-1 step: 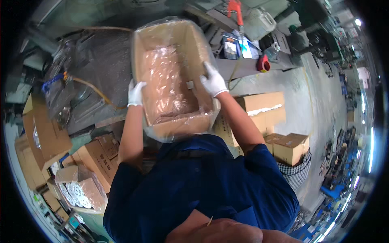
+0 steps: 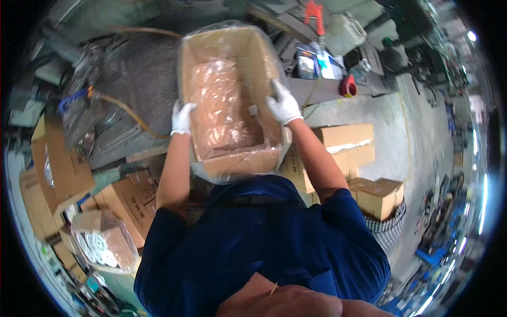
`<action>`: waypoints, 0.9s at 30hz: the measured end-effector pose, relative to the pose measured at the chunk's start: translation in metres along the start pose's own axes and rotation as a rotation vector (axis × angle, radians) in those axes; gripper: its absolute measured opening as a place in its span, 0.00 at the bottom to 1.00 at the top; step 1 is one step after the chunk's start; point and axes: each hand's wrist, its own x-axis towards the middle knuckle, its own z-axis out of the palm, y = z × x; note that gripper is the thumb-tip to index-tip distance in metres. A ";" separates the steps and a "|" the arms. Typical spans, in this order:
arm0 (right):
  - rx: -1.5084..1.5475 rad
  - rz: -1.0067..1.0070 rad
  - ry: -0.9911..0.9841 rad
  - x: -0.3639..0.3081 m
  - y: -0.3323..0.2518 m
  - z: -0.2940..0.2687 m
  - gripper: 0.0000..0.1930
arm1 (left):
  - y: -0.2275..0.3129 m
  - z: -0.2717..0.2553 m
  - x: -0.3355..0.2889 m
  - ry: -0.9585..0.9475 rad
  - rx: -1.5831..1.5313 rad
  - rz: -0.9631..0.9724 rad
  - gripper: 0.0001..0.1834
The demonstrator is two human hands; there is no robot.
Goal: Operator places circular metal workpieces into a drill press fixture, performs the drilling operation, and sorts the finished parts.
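An open cardboard box (image 2: 233,168) lined with a clear plastic bag is in front of me, close to my body. Inside, crinkled clear film covers its brown bottom, and a small pale patch shows near the right wall. My left hand (image 2: 182,117), in a white glove, is closed on the left wall, thumb over the rim. On the right wall my right hand (image 2: 285,104), gloved alike, grips the edge with its thumb inside. The fingers outside both walls are partly hidden. Loose bag folds hang over the box's outside.
A dark worktop (image 2: 142,68) with a yellowish hose (image 2: 124,108) lies left of the box. A red-handled tool (image 2: 315,16), a white jug (image 2: 344,34) and a red tape roll (image 2: 348,86) are at far right. Cartons (image 2: 346,145) stand right; a bagged box of white round parts (image 2: 103,240) stands lower left.
The box, both hands and the surroundings sit slightly farther right in the picture, mostly a shift of the view. Both hands keep their hold on the box walls.
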 end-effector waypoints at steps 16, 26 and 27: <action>0.346 0.068 -0.151 0.043 0.031 0.019 0.36 | -0.019 -0.014 -0.044 0.185 0.432 0.080 0.54; 0.371 0.089 -0.076 0.035 0.002 -0.002 0.37 | 0.005 0.000 -0.054 0.226 0.362 0.091 0.54; 0.364 0.100 -0.014 0.024 0.001 -0.005 0.37 | 0.011 -0.003 -0.061 0.240 0.426 0.087 0.55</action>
